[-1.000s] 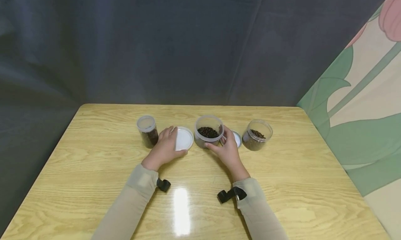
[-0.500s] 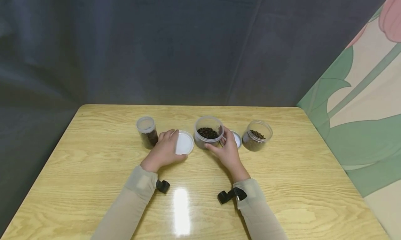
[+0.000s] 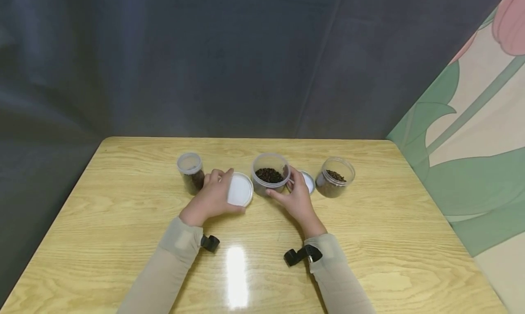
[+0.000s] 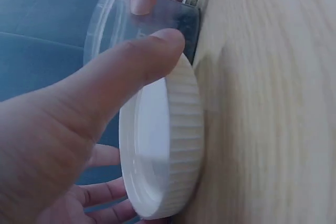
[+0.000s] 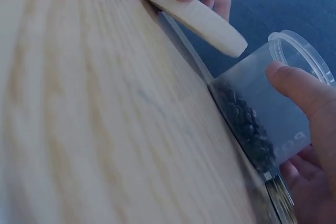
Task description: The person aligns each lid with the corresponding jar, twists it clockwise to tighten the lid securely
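My left hand point(image 3: 210, 198) holds a white ribbed lid point(image 3: 240, 191) by its rim, thumb on the near side and fingers on the far side. The lid's hollow inner side faces up. In the right wrist view the lid point(image 5: 202, 20) is tilted, its end by the jar raised off the table. My right hand point(image 3: 300, 203) grips a clear plastic jar point(image 3: 269, 189) from the right. That jar stands upright without a lid, with dark bean-like pieces in its bottom.
A narrow clear jar point(image 3: 191, 173) with dark contents stands left of my left hand. Behind my right fingers lies a metal-rimmed lid point(image 3: 308, 182). A lidless clear jar point(image 3: 333, 186) with brown pieces stands farther right on the wooden table point(image 3: 369, 241). A dark curtain point(image 3: 246, 68) hangs behind.
The white lid has shifted slightly toward the near side with my left hand and now appears tilted a little. My right hand stays on the jar.
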Available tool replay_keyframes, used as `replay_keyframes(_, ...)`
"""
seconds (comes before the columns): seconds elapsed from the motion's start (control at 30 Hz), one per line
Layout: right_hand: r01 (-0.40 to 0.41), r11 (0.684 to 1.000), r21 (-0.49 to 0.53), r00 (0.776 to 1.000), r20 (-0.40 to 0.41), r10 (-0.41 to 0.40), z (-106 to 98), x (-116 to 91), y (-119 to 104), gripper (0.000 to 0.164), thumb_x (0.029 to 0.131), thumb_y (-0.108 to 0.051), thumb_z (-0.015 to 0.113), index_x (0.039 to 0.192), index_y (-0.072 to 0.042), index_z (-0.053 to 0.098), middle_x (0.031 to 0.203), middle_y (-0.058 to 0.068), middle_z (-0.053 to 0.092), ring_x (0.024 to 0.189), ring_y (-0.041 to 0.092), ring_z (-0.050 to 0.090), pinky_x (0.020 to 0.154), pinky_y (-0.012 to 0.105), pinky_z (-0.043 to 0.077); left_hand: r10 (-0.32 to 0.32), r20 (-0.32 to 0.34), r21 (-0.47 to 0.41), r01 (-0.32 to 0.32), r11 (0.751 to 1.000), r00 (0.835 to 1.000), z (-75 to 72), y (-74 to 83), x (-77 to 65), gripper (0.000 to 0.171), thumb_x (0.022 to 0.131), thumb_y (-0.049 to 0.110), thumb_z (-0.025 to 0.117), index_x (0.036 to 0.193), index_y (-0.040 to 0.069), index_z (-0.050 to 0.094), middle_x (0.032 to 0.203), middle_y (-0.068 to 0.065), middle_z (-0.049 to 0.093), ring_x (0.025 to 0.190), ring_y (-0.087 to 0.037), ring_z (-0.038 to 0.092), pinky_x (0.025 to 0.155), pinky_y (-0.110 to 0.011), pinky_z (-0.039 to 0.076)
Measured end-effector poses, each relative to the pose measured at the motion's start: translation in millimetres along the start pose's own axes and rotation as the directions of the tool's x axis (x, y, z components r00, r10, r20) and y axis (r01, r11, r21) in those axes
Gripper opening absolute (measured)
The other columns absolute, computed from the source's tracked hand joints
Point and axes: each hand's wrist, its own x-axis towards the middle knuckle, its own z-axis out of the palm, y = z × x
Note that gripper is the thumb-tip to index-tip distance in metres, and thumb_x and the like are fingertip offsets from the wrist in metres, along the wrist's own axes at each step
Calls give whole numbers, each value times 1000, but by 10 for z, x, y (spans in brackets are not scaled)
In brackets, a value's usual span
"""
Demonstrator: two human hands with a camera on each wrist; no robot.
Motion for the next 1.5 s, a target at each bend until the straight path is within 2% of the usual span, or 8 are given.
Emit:
replay_keyframes(0.3,6,1000,-10,1000,27,-6,-17,-17,0,92,78,-15,90,151,2,37,146,21,43,137,36,44,115,39,38,31,-35,-28,-32,999,999,-147,96,-65,114,66,41,96,156,7,34,150,-24,31,131,-43,38,96,-63,50)
replay_keyframes(0.6,19,1000,-14,999,39,-18,-48,-23,-14,92,76,-12,91,150,3,38,144,22,44,136,37,46,115,36,39,83,-66,-72,-88,994,994,-331,150,-127,115,66,41,96,156,7,34,148,-22,37,132,-44,39,99,-65,46)
replay_keyframes(0.8,33,999,26,997,75,-35,-50,-16,-1,92,74,-9,91,148,6,39,145,23,43,137,36,45,116,34,36,107,-65,-162,-116,980,992,-372,134,-150,114,68,42,95,158,11,31,151,-18,35,131,-40,42,100,-64,46)
replay_keyframes(0.93,44,999,31,995,85,-47,-46,-18,13,91,74,-8,92,147,6,40,145,22,43,137,36,45,117,35,36,133,-65,-282,-146,948,989,-389,132,-161,115,71,37,94,162,23,23,150,-16,33,123,-37,51,96,-58,52)
replay_keyframes(1.0,51,998,31,995,90,-54,-45,-24,14,91,73,-8,92,147,5,40,146,22,43,137,36,45,117,36,36,154,-82,-338,-173,925,985,-394,131,-161,115,72,32,95,162,27,23,148,-16,33,124,-36,50,97,-56,52)
replay_keyframes(1.2,68,997,36,990,117,-71,-43,-31,18,92,73,-8,92,149,4,40,148,22,42,138,37,44,117,37,36,193,-166,-455,-249,855,967,-414,117,-159,110,73,16,94,160,23,27,153,-15,26,132,-32,38,106,-52,47)
replay_keyframes(1.37,94,994,48,985,140,-100,-49,-46,29,92,73,-7,92,149,3,41,147,21,43,138,36,43,117,38,36,229,-232,-520,-320,792,945,-411,119,-155,110,73,9,92,160,21,25,156,-13,26,133,-33,37,108,-51,45)
replay_keyframes(1.5,110,989,104,974,189,-128,-46,-56,29,91,72,-3,91,149,2,41,147,20,44,139,35,43,117,38,34,267,-275,-529,-377,760,924,-373,115,-136,110,73,6,92,160,17,26,155,-14,28,133,-34,38,106,-56,44)
